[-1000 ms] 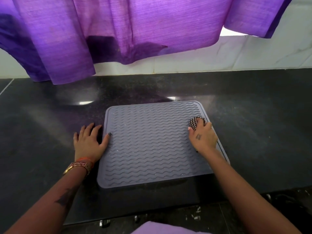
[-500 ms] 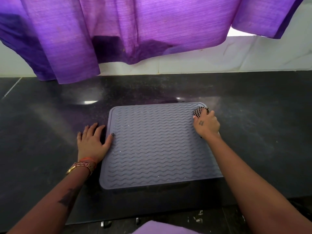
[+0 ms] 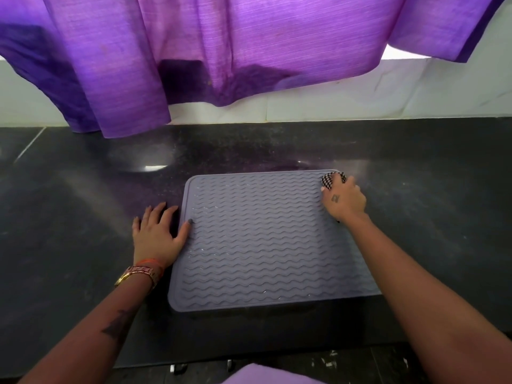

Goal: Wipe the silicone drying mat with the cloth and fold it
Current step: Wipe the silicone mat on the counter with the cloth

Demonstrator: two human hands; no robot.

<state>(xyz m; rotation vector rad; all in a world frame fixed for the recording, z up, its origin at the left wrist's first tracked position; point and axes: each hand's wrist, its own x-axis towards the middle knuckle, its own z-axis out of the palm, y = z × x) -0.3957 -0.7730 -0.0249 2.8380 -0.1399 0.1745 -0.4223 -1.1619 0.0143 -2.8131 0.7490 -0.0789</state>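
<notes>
The left hand lies flat on the dark counter, palm down, its fingers straight and slightly spread, holding nothing. The four fingers rest on the counter just beside the left edge of the mat; the thumb reaches sideways over that edge, and its tip presses on the ridged surface. A gold watch and an orange thread circle the wrist behind the hand.

To the right of the thumb the grey silicone mat lies flat and unfolded on the counter, its wavy ridges running across it, with small glints of wet among them.

At the mat's far right corner the right hand is curled over a bunched black-and-white checked cloth. The fingers bend down around the wad and clamp it against the mat; only the part of the cloth ahead of the fingertips shows, the rest is hidden under the palm. The cloth touches the mat just inside the rounded corner, and the heel of the hand sits over the right edge.

Beyond both hands, purple fabric hangs over a white tiled wall behind the counter.
</notes>
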